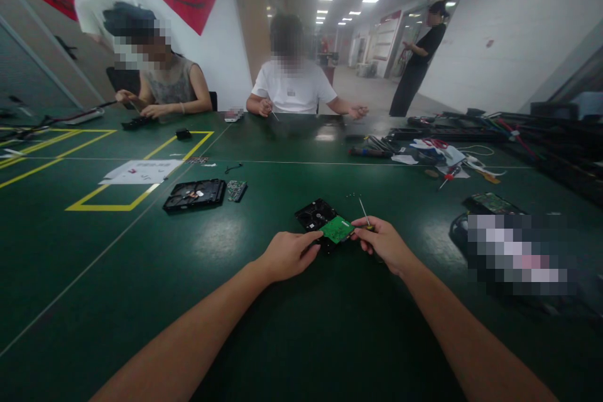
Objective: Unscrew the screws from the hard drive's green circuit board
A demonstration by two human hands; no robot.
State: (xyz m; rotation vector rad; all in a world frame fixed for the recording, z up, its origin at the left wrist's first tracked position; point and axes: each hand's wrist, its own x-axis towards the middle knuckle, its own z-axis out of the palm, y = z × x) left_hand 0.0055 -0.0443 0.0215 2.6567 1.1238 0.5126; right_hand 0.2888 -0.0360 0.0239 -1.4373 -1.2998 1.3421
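A black hard drive (pixel 315 213) lies tilted on the green table in front of me, with a green circuit board (pixel 337 230) over its nearer part. My left hand (pixel 288 255) steadies it from the left, index finger at the board's edge and thumb below. A thin screwdriver (pixel 363 208) is held in my right hand (pixel 384 244), its shaft pointing up and away. The right thumb and fingertips also meet the board's right edge. Just beyond the drive, several tiny screws (pixel 351 195) are scattered on the table.
Left of centre sit another black drive casing (pixel 195 195) and a small circuit board (pixel 236 190), near a white paper sheet (pixel 141 171). On the right are a blurred dark bundle (pixel 459 232), a red-handled screwdriver (pixel 451 174) and cables. Two people sit across the table (pixel 264 326).
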